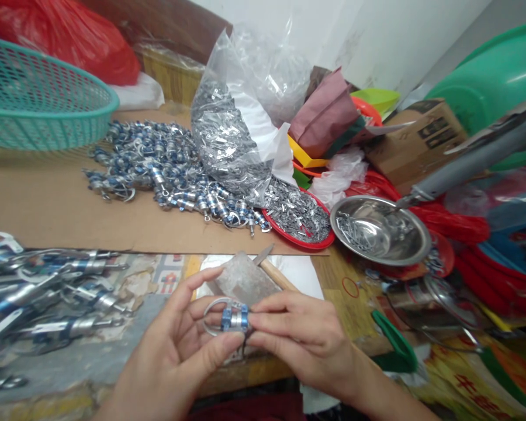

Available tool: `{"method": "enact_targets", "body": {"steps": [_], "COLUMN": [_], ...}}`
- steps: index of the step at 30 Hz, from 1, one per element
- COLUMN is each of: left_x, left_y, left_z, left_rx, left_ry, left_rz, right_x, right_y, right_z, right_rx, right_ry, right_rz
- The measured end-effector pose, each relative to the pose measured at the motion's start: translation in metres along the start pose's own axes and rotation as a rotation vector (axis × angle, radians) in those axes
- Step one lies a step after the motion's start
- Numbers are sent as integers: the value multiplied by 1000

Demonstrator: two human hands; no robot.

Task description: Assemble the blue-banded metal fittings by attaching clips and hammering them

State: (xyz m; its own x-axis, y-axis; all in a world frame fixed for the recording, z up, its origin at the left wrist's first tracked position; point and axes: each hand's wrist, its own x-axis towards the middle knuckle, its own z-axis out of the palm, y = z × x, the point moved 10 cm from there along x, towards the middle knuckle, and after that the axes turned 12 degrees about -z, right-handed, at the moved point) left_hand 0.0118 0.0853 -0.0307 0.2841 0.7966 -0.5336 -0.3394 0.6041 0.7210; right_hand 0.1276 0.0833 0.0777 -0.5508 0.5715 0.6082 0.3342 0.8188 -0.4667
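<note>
My left hand (179,345) and my right hand (302,339) meet near the table's front edge. Together they pinch one small blue and silver metal piece (234,317) with a wire ring on its left side. The left thumb and fingers curl round the ring, and the right fingertips press on the blue barrel. Just behind the hands lies a grey metal block (245,280) with a wooden-handled tool (275,273) on white paper.
A heap of like blue and silver pieces (158,166) lies on cardboard, more at the left (39,292). A clear bag of silver parts (236,134), a red plate of parts (300,216), a steel bowl (379,231), a teal basket (39,99) and a cardboard box (416,143) stand behind.
</note>
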Motion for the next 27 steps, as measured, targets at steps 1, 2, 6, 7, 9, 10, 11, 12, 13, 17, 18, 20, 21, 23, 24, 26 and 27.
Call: {"method": "enact_targets", "body": {"steps": [1,2,6,7,9,10,11,12,13,17,18,20,21,23,24,26,27], "left_x": [1,2,6,7,9,10,11,12,14,18,18,19,19,20,21,22,22], "left_y": [0,-1,-5,-5,-5,-5,-5,-5,-5,-4,-4,-2,-2,-2,-3,-3,-3], "left_z": [3,5,10,9,9,8,8,8,6,1,1,1,0,-1,-1,-3,-3], "left_rx": [11,36,109,112,119,123,124,125,124,111,99,69,62,85,104,132,137], "left_ry": [-31,-65,-169,-172,-176,-177,-179,-178,-171,-148,-147,-147,-143,-142,-140,-130,-125], "left_rz": [3,-1,-27,-25,-15,-14,-16,-18,-23,-36,-34,-22,-20,-24,-27,-34,-36], "right_x": [2,3,-9,-12,-17,-20,-21,-22,-22,-16,-14,-10,-9,-8,-9,-10,-11], "right_y": [16,36,139,159,186,194,200,203,205,209,209,207,205,200,197,192,190], "right_z": [-5,-13,-60,-64,-62,-59,-55,-52,-49,-50,-53,-62,-67,-75,-78,-84,-86], "right_rx": [-98,-226,-794,-832,-848,-857,-864,-867,-867,-845,-839,-828,-824,-812,-805,-786,-774], "right_ry": [-45,-98,-305,-367,-469,-517,-557,-591,-619,-670,-664,-629,-601,-531,-489,-395,-347], "right_rz": [52,118,520,571,620,636,644,647,647,631,627,619,615,606,602,594,591]}}
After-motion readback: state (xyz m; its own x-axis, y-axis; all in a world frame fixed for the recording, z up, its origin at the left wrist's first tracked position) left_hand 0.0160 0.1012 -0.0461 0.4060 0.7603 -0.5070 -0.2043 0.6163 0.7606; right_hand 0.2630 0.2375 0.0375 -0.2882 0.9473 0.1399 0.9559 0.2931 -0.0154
